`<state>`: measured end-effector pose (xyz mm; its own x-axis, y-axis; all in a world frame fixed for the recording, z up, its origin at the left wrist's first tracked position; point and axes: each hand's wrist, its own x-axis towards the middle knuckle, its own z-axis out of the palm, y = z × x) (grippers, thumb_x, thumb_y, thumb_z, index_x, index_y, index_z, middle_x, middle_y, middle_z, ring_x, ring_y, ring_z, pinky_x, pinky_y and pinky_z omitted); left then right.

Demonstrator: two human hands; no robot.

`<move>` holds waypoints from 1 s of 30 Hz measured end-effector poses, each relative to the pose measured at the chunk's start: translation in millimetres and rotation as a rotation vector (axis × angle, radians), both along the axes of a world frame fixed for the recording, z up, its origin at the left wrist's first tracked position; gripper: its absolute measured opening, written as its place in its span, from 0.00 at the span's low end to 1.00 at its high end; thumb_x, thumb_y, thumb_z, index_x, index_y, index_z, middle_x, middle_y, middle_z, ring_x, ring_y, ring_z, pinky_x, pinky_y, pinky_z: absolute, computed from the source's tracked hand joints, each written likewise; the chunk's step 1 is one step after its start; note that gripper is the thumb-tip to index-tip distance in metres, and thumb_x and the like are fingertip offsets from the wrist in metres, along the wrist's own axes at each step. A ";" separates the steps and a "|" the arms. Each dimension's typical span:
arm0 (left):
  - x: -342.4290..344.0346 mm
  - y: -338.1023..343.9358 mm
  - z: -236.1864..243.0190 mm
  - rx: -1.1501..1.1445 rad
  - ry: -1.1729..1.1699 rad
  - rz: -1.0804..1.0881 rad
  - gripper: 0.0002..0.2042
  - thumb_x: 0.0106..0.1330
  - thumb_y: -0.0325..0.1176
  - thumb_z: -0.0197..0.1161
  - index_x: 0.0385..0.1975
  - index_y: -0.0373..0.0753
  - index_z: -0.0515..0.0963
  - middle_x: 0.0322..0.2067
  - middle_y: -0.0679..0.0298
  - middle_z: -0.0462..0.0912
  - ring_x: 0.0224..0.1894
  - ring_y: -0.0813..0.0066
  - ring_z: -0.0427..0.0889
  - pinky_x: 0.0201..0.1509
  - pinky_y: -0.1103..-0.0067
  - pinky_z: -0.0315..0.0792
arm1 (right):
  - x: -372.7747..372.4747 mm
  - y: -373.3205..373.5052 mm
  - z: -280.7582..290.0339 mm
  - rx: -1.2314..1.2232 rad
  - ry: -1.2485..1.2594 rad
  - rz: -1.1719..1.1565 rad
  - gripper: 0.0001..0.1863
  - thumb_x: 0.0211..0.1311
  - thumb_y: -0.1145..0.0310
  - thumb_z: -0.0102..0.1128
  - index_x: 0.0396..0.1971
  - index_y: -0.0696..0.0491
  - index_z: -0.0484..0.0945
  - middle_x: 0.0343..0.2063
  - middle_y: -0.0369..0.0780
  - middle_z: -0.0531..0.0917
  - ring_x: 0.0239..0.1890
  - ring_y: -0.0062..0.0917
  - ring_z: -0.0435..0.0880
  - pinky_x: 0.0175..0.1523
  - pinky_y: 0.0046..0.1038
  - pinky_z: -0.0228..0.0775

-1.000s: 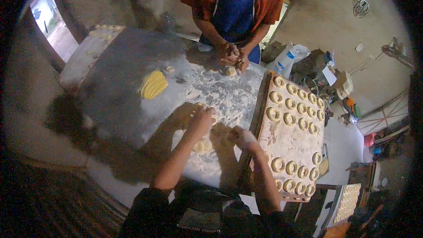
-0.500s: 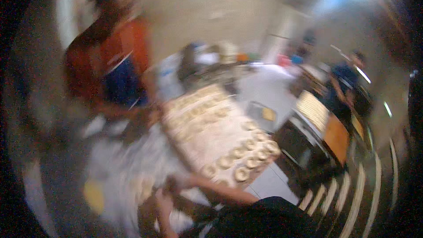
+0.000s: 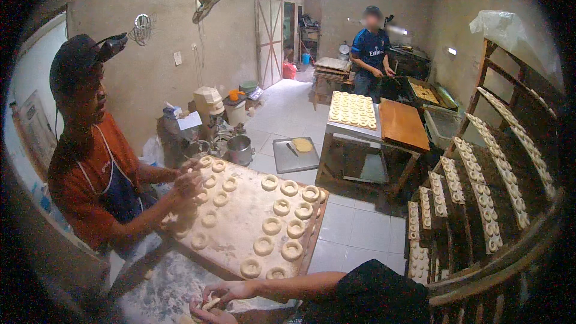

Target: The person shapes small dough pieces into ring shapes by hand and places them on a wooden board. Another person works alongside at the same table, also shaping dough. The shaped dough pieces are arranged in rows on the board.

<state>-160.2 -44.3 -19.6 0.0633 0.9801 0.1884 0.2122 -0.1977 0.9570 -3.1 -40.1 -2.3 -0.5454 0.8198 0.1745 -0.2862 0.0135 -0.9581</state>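
Note:
At the lower edge my right hand (image 3: 231,291) reaches in from the right, its fingers bent around a small pale strip of dough (image 3: 211,304). Just below, my left hand (image 3: 209,315) holds the same strip from underneath, partly cut off by the picture's edge. Both hands are over a flour-dusted work surface (image 3: 162,288). Beyond them, a floured board (image 3: 240,219) bears several raw dough rings (image 3: 272,225), grouped along its right side and its far left.
A co-worker in an orange shirt (image 3: 111,189) stands left, hands over the board. Farther back, another person (image 3: 369,48) stands by a pan (image 3: 423,91). A table (image 3: 354,134) carries more rings. On the right is a wooden rack (image 3: 474,162); a tray (image 3: 296,155) lies on the floor.
The view has turned and steadied from a heavy blur, now taking in more of the room and the rack. My hands stay close together at the lower edge.

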 end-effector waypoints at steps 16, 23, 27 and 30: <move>103.8 -3.3 -0.5 -0.038 -0.118 0.144 0.16 0.70 0.42 0.57 0.43 0.32 0.73 0.32 0.60 0.77 0.38 0.65 0.76 0.46 0.69 0.72 | 72.7 5.1 14.4 0.289 -0.230 -0.444 0.24 0.71 0.45 0.44 0.54 0.47 0.70 0.48 0.38 0.74 0.49 0.28 0.74 0.55 0.34 0.68; 179.6 2.1 -6.4 0.021 -0.240 0.288 0.15 0.73 0.40 0.53 0.47 0.33 0.73 0.33 0.61 0.77 0.40 0.65 0.76 0.48 0.69 0.72 | 152.6 10.4 32.4 0.093 -0.086 -0.267 0.22 0.67 0.56 0.51 0.55 0.52 0.68 0.47 0.39 0.74 0.47 0.31 0.77 0.53 0.34 0.69; 218.9 6.3 15.1 0.039 -0.173 0.214 0.13 0.74 0.40 0.51 0.46 0.35 0.72 0.32 0.60 0.77 0.38 0.65 0.77 0.45 0.70 0.72 | 204.8 7.6 71.1 0.128 -0.556 -0.274 0.27 0.66 0.56 0.54 0.60 0.53 0.62 0.32 0.42 0.78 0.32 0.28 0.77 0.41 0.35 0.70; 257.1 4.4 35.3 0.010 -0.091 0.117 0.12 0.73 0.39 0.51 0.44 0.37 0.72 0.32 0.60 0.78 0.34 0.66 0.77 0.41 0.72 0.72 | 238.5 -1.7 45.4 -0.287 0.445 -0.190 0.23 0.72 0.47 0.44 0.56 0.47 0.67 0.32 0.39 0.80 0.34 0.24 0.80 0.43 0.31 0.75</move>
